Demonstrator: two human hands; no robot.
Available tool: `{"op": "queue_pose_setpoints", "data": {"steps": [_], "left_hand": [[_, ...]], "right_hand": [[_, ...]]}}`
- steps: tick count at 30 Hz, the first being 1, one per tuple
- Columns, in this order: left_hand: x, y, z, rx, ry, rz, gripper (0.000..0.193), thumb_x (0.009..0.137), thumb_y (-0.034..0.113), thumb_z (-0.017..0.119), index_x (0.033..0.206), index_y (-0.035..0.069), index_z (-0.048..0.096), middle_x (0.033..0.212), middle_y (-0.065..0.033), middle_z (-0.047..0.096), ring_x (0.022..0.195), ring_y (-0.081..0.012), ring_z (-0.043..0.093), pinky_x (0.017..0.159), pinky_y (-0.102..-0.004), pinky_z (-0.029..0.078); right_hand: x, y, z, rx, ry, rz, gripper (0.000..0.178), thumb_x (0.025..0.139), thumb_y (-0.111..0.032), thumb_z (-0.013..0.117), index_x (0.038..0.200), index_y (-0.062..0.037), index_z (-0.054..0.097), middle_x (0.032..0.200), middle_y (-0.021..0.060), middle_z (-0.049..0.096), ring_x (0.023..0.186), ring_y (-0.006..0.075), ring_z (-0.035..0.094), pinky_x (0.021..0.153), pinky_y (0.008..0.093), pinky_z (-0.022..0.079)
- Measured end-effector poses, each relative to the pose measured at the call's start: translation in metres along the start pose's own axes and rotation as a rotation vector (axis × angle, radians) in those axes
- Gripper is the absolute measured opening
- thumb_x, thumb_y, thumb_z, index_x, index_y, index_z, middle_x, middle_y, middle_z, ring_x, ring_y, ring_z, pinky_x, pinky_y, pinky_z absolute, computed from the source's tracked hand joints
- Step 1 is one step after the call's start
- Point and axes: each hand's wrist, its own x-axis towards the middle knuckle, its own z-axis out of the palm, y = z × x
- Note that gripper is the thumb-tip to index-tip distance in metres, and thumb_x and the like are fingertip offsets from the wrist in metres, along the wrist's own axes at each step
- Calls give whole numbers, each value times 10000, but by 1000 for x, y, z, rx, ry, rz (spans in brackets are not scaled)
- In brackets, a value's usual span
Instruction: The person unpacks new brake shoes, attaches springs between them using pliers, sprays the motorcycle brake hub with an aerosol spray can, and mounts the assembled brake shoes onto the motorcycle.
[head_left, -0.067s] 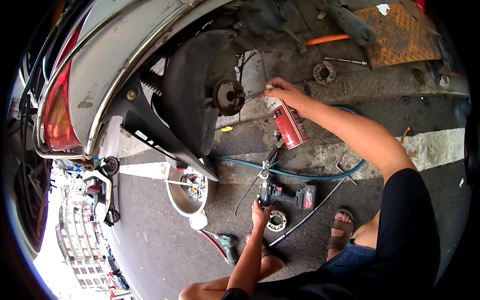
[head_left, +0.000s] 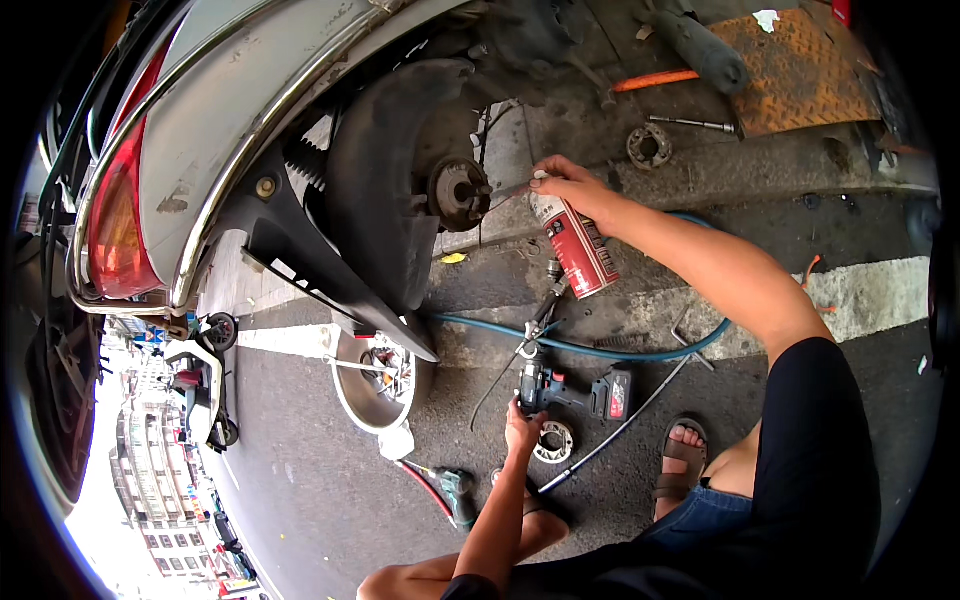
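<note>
My right hand [head_left: 580, 188] is wrapped round the top of a red and white spray can [head_left: 582, 252], which hangs tilted. A thin straw [head_left: 508, 198] runs from its nozzle toward the round, dark wheel hub [head_left: 459, 195]. Whether any spray comes out cannot be seen. Low in the middle, my left hand [head_left: 521, 428] is beside a cordless impact wrench [head_left: 540, 387]. Its finger and thumb tips overlap the dark tool in the picture, so their grip is unclear. Just right of this hand lies a ring-shaped pair of brake shoes [head_left: 553, 441].
A silver scooter body [head_left: 215, 110] with a black mudguard [head_left: 375, 190] fills the upper left. Below it stands a metal bowl of parts [head_left: 345, 395]. A blue hose [head_left: 620, 353] crosses the asphalt. Another brake ring [head_left: 649, 146], a socket bar [head_left: 690, 122] and a rusty plate [head_left: 800, 75] lie at upper right.
</note>
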Motion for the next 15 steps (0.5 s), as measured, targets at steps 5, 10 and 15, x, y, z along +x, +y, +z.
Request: {"op": "queue_pose_setpoints", "data": {"steps": [5, 10, 15], "left_hand": [[5, -19, 13, -429, -86, -122, 806, 730, 123, 824, 1381, 7, 362, 1087, -132, 671, 914, -197, 653, 805, -333, 525], [22, -10, -3, -511, -205, -181, 653, 827, 63, 728, 1364, -19, 365, 1042, -152, 667, 900, -203, 639, 783, -313, 523], [62, 3, -127, 270, -484, 245, 577, 852, 254, 720, 1339, 31, 507, 1076, -155, 702, 995, -266, 680, 860, -378, 523]], "right_hand": [[-3, 1, 6, -65, 22, -16, 355, 860, -244, 696, 1140, -81, 549, 917, 17, 593, 826, 102, 576, 691, 274, 478], [-1, -5, -23, -228, -94, 81, 351, 891, -271, 679, 1190, -132, 558, 979, 17, 643, 841, 110, 625, 731, 262, 514], [-32, 30, -98, -1344, -167, -30, 692, 827, -396, 700, 1393, -102, 432, 1293, 187, 549, 1150, 317, 579, 935, 390, 474]]}}
